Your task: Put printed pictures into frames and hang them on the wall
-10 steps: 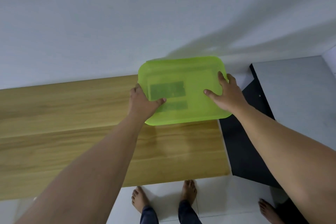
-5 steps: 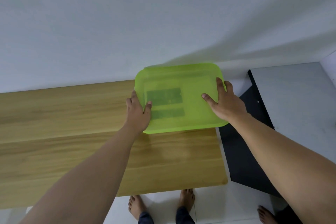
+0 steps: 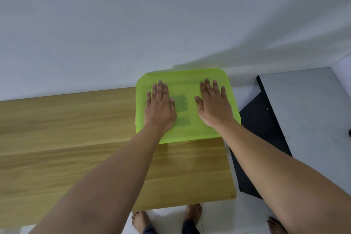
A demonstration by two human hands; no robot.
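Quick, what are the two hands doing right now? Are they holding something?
Left hand: open, flat on top of the green lid, holding nothing.
Right hand: open, flat on the same lid, holding nothing.

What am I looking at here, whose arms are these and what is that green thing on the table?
There is no machine here: a person wears a camera on the head, looking down at their own bare arms. The left hand and right hand lie flat, palms down and fingers spread, on a translucent green plastic lid. It seems to cover a box at the far right end of a wooden table, against a white wall. Neither hand has a grip on anything. Darker rectangles show through the lid. Bare feet show below the table edge.
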